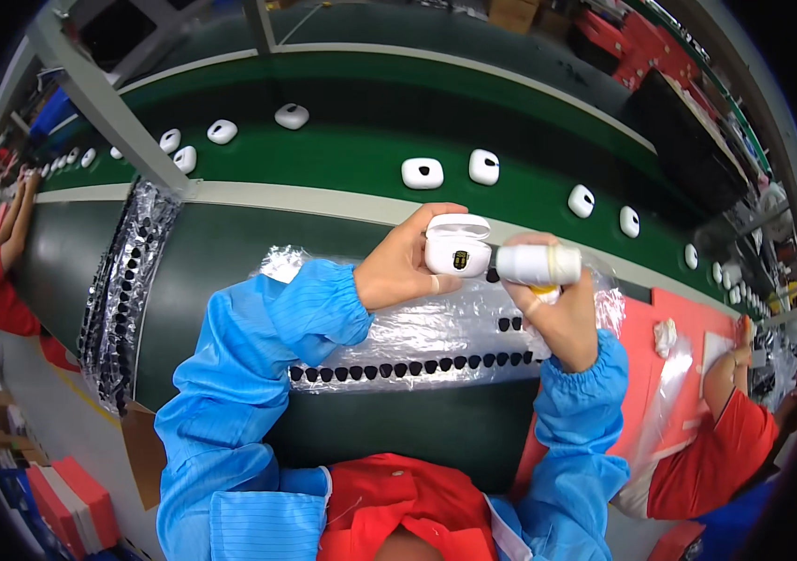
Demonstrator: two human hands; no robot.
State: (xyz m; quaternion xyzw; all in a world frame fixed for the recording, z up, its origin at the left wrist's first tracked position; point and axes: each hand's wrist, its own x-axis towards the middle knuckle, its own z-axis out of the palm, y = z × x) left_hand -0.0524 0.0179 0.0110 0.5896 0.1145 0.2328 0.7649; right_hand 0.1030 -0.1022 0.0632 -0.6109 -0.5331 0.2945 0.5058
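My left hand (403,266) is closed around a white earbud charging case (457,259). Its lid is partly raised, and a dark patch with yellow marks shows on its front. Just to the right, my right hand (562,318) grips a smooth white cylinder (538,265) lying level, its exact kind unclear. A small black piece (493,275) shows between the case and the right fingertips; whether it is held I cannot tell. Below both hands lies a clear plastic sheet (417,327) bearing a row of small black pieces (385,371).
Beyond my hands, a green conveyor belt (351,159) carries several white cases (423,173). More black pieces on plastic strips (127,280) lie at left, beside a grey post (108,103). Pink foam (604,402) covers the right side. Co-workers in red (711,458) sit on both sides.
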